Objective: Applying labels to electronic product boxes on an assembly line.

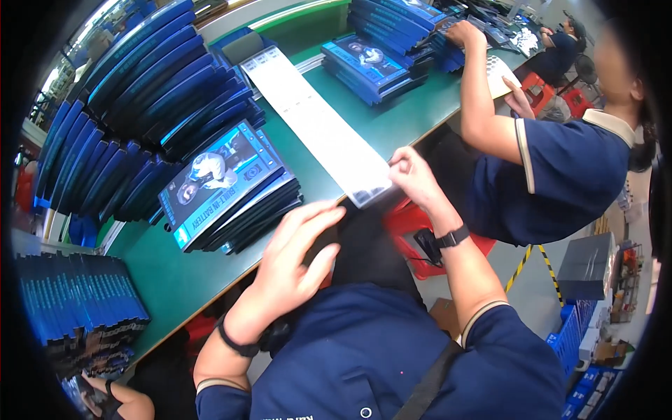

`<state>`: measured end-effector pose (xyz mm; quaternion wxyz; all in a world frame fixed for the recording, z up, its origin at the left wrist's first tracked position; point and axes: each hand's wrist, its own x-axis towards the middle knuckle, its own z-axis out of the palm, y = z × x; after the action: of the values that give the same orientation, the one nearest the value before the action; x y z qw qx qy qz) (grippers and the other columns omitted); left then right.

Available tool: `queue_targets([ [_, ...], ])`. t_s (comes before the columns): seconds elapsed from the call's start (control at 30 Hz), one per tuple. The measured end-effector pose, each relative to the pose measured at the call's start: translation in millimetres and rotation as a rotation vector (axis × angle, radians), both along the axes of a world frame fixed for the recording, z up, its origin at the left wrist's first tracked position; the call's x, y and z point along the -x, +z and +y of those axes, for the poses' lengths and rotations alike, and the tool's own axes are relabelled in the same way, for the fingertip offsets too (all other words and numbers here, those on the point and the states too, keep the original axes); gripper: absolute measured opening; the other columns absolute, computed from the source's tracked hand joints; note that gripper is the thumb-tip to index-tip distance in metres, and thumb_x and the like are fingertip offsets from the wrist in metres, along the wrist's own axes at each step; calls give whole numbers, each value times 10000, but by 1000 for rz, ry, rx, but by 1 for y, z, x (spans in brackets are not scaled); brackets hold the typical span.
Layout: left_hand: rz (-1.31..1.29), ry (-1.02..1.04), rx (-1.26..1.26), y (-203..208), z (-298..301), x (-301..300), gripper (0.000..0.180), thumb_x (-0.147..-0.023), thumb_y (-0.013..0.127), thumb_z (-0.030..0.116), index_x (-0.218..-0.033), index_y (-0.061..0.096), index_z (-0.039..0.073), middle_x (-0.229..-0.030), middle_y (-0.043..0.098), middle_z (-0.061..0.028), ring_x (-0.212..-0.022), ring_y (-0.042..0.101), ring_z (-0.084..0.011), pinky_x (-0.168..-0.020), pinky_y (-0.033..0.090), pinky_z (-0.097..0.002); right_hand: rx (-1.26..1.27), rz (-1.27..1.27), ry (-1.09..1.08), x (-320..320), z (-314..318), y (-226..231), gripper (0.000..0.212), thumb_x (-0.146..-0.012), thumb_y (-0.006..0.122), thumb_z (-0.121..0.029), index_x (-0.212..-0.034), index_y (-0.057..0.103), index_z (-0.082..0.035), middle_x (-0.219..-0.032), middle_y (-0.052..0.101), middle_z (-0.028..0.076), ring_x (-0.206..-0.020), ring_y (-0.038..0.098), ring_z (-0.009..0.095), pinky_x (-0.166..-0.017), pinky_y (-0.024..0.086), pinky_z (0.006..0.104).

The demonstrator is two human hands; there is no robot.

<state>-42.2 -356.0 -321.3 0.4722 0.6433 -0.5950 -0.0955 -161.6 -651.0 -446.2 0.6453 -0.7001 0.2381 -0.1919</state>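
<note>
A long white strip of label sheet (318, 126) lies across the green table, its near end with dark printed patches reaching the table's front edge. At that end's right corner my right hand (418, 183) is closed, fingertips pinched. Whether it grips the strip or a small piece cannot be made out. My left hand (297, 252) is open and empty, fingers stretched, just left of the strip's near end. Beside it sits a stack of flat dark blue boxes (217, 185), the top one printed with a figure in white.
Many more blue boxes (150, 77) lean in tall rows at the left, and another pile (80, 297) stands lower left. A further stack (371, 63) lies beyond the strip. A co-worker (553, 161) works close on my right. A red stool (413, 241) stands below the table (154, 252).
</note>
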Motion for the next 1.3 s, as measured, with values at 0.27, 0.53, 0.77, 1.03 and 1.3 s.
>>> queue_targets([
  [0.27, -146, 112, -58, -52, -57, 1, 792, -811, 745, 172, -1491, 353, 67, -1500, 394, -216, -1432, 340, -383, -1190, 224, -517, -335, -220, 402, 11, 79, 73, 490, -943, 598, 2, -1414, 463, -4, -1171, 652, 112, -1064, 627, 141, -926, 506, 276],
  [0.53, 335, 96, 203, -74, -77, -10, 834, -804, 750, 270, -1482, 325, 33, -1492, 428, -162, -1460, 306, -355, -1204, 13, -538, -279, -270, 452, 9, 51, 97, 566, -941, 630, -36, -1467, 423, -12, -1240, 639, 134, -1134, 618, 176, -977, 494, 313],
  [0.77, 442, 139, 160, -78, -102, -15, 796, -849, 731, 139, -1485, 274, -3, -1482, 389, -191, -1403, 362, -280, -1164, 290, -412, -167, -154, 479, -36, 25, 99, 531, -955, 601, -52, -1461, 441, -49, -1206, 646, 101, -1079, 611, 130, -925, 505, 302],
  [1.03, 511, 437, 188, -77, -125, -16, 242, -849, 762, 59, -1076, 683, 31, -1110, 690, -68, -1011, 637, -134, -1099, 399, -393, 126, -88, 257, -51, 6, 96, 193, -907, 674, -75, -1088, 671, -8, -933, 697, 18, -859, 621, 86, -821, 500, 254],
  [1.3, 243, 234, -42, -80, -88, 3, 63, -786, 782, 76, -839, 766, 107, -743, 718, -18, -727, 681, -158, -1122, 347, -525, 365, 122, 581, 7, 9, 88, 133, -820, 750, -84, -890, 660, -17, -871, 597, 53, -851, 593, 174, -764, 469, 304],
])
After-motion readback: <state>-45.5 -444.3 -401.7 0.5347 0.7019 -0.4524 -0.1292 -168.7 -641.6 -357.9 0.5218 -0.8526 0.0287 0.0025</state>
